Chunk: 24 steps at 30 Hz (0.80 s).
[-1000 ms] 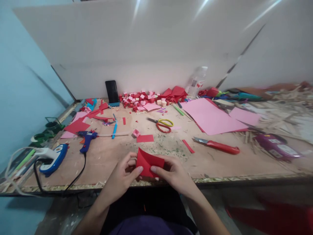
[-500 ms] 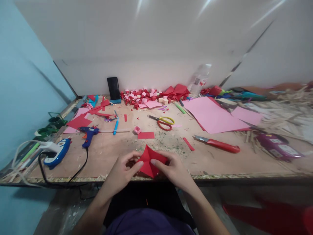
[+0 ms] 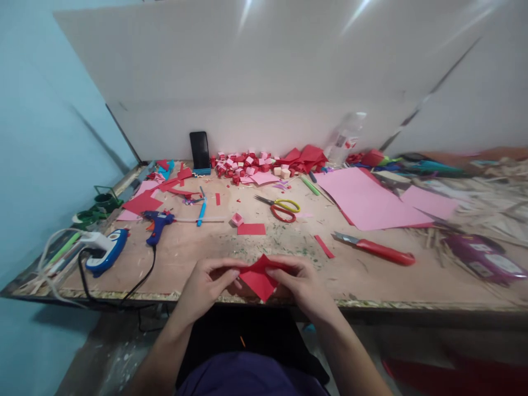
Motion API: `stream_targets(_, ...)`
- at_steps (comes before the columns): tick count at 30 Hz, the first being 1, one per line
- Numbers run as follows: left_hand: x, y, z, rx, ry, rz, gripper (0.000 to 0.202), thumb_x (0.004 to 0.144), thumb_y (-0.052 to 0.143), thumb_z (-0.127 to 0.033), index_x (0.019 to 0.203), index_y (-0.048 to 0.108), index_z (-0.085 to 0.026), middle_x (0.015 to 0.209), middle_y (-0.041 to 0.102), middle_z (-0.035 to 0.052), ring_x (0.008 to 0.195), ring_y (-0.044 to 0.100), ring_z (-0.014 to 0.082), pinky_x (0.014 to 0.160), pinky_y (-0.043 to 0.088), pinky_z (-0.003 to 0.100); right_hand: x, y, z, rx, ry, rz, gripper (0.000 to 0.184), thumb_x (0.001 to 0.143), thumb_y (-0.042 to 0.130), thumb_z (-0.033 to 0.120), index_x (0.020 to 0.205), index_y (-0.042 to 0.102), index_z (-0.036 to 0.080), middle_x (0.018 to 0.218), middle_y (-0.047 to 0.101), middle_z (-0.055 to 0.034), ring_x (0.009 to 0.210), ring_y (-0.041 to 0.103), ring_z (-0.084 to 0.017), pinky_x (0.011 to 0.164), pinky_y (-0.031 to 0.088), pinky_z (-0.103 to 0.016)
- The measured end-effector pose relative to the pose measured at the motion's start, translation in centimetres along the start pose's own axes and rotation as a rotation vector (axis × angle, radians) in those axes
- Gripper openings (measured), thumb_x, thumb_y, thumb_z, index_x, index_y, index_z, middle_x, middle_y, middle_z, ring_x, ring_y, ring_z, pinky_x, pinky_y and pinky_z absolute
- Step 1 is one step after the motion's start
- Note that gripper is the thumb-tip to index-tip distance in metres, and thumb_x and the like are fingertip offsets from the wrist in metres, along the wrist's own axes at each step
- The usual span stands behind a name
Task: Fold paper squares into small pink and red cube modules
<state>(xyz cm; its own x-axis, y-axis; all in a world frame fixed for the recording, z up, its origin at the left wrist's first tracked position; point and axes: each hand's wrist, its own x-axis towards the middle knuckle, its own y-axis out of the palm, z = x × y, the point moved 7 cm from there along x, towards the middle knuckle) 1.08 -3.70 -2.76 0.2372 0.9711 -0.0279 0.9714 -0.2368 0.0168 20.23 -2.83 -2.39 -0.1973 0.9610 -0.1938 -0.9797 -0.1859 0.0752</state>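
Note:
A folded piece of red paper [image 3: 260, 279] is held between both hands, just above the table's front edge. My left hand [image 3: 212, 283] pinches its left corner between thumb and fingers. On the other side, my right hand [image 3: 295, 280] grips the right part, thumb on top and fingers behind. The paper has a raised peak at the back and a point toward me. Beyond the hands lie a small pink paper cube [image 3: 237, 219] and a flat red paper rectangle [image 3: 251, 229]. Scissors [image 3: 282, 209] with yellow and red handles rest farther back.
A red-handled knife [image 3: 383, 251] lies to the right, near large pink sheets [image 3: 367, 201]. Many small paper cubes [image 3: 247, 165] are heaped by the wall beside a phone [image 3: 199, 150]. At left are a blue glue gun [image 3: 159, 220] and a corded power strip [image 3: 107, 253].
The red paper has changed shape: its front now comes to one point and its peak sits lower. Both hands still hold it. The whole view has shifted slightly.

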Motion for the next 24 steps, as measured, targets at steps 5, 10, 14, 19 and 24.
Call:
stream_targets(5,-0.2,-0.4,-1.9,0.115,0.177,-0.054,0.02,0.092,0.061,-0.023,0.092,0.08,-0.016,0.097,0.075,0.0087,0.093,0.07,0.02,0.081,0.054,0.027,0.1,-0.2,0.8,-0.069,-0.085,0.016,0.02,0.075,0.069,0.021,0.087,0.085,0.02,0.09,0.08,-0.0076,0.069,0.07,-0.019,0.062,0.056,-0.028)
stream_targets(10,-0.3,-0.4,-2.4,0.164,0.193,-0.077,0.014,0.088,0.07,-0.027,0.092,0.078,-0.017,0.1,0.073,0.0085,0.095,0.069,0.0211,0.08,0.054,0.027,-0.3,0.3,1.8,-0.109,-0.17,0.061,0.022,0.082,0.063,0.024,0.084,0.085,0.024,0.111,0.078,-0.008,0.096,0.073,-0.024,0.083,0.059,-0.036)
stream_targets(14,-0.3,-0.9,-1.9,0.177,0.196,-0.177,0.01,0.086,0.073,-0.026,0.087,0.076,-0.016,0.092,0.072,0.0059,0.089,0.069,0.0186,0.08,0.055,0.025,-0.5,0.5,1.1,-0.085,-0.096,0.116,0.031,0.079,0.055,0.014,0.085,0.084,0.023,0.133,0.07,-0.0073,0.077,0.072,-0.018,0.062,0.058,-0.03)
stream_targets(19,-0.4,-1.9,-1.1,0.209,0.142,-0.329,0.017,0.082,0.076,-0.027,0.096,0.075,-0.016,0.09,0.075,0.0052,0.078,0.07,0.0173,0.072,0.056,0.025,-0.5,-0.6,1.1,0.047,-0.201,0.028,0.019,0.085,0.064,0.022,0.078,0.081,0.023,0.134,0.069,-0.007,0.081,0.074,-0.02,0.058,0.057,-0.028)
stream_targets(24,-0.5,-0.6,-2.2,0.32,0.256,-0.232,0.008,0.087,0.07,-0.023,0.089,0.076,-0.018,0.089,0.074,0.0058,0.084,0.068,0.0189,0.077,0.054,0.027,-0.9,0.1,2.6,-0.212,-0.373,-0.005,0.024,0.088,0.072,0.03,0.111,0.08,0.029,0.12,0.076,-0.007,0.118,0.066,-0.027,0.1,0.052,-0.042)
